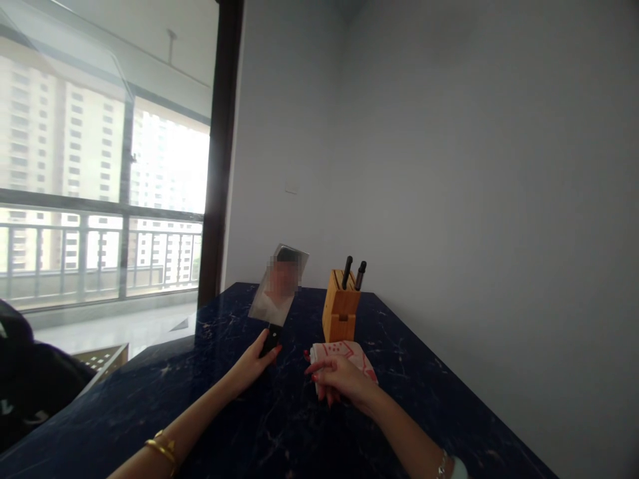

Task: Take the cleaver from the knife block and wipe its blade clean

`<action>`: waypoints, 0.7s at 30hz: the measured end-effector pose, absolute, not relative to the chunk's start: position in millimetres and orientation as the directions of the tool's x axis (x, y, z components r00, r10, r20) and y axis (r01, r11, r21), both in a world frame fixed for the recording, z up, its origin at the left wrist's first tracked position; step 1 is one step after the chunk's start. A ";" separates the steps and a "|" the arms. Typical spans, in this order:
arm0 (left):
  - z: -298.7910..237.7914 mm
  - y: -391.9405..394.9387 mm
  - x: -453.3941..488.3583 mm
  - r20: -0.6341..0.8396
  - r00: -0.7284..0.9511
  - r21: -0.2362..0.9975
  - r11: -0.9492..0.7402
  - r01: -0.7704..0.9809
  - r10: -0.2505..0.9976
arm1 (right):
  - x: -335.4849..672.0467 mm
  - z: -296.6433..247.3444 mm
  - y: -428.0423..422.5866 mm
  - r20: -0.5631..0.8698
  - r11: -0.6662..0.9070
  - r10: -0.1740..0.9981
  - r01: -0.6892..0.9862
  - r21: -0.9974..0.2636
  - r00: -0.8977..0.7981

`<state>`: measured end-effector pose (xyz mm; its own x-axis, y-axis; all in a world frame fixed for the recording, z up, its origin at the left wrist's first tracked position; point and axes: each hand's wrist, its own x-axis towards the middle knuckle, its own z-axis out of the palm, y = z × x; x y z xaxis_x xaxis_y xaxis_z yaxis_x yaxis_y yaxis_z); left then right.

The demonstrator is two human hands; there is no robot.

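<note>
My left hand point(255, 364) is closed round the black handle of a wide cleaver point(277, 286), holding it upright above the dark marble table point(200, 412). Its shiny blade mirrors the room. My right hand point(335, 378) rests on a folded white cloth with a red pattern point(349, 352), fingers curled over its near edge. Just behind the cloth stands a wooden knife block point(340, 306) with two black handles sticking out of it.
A plain grey wall runs along the table's right side and behind it. On the left, a large window with a dark frame point(219, 153) looks out on a balcony railing and tall buildings. A dark shape point(30, 372) sits at the far left.
</note>
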<state>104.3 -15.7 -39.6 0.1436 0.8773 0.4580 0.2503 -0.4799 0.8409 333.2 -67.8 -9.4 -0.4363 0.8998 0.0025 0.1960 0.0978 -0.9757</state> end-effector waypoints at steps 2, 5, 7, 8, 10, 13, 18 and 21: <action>-40.2 -15.9 104.2 0.455 0.143 0.840 -0.477 0.257 0.879 | 334.0 -8.1 -66.5 0.003 0.097 0.906 0.201 -0.975 -0.423; -40.4 -16.1 103.9 0.449 0.141 0.844 -0.470 0.256 0.882 | 335.4 -8.2 -64.2 0.004 0.095 0.914 0.203 -0.975 -0.405; -40.0 -16.1 103.6 0.443 0.140 0.850 -0.464 0.248 0.886 | 336.0 -9.2 -63.0 0.001 0.090 0.918 0.205 -0.975 -0.397; -39.7 -16.1 103.4 0.441 0.138 0.853 -0.462 0.244 0.887 | 336.1 -9.7 -62.7 0.001 0.089 0.919 0.205 -0.975 -0.395; -39.0 -16.2 103.3 0.440 0.132 0.855 -0.460 0.239 0.888 | 336.1 -10.4 -62.7 0.001 0.088 0.919 0.202 -0.975 -0.395; -37.9 -16.9 103.6 0.442 0.131 0.855 -0.461 0.238 0.887 | 335.6 -10.7 -63.5 0.018 0.100 0.918 0.188 -0.977 -0.395; -38.5 -16.6 104.4 0.444 0.144 0.853 -0.466 0.233 0.884 | 337.6 -9.8 -62.7 0.017 0.116 0.915 0.223 -0.968 -0.402; -40.7 -14.1 103.6 0.449 0.145 0.854 -0.471 0.221 0.882 | 341.2 -9.5 -59.4 0.040 0.158 0.913 0.261 -0.952 -0.406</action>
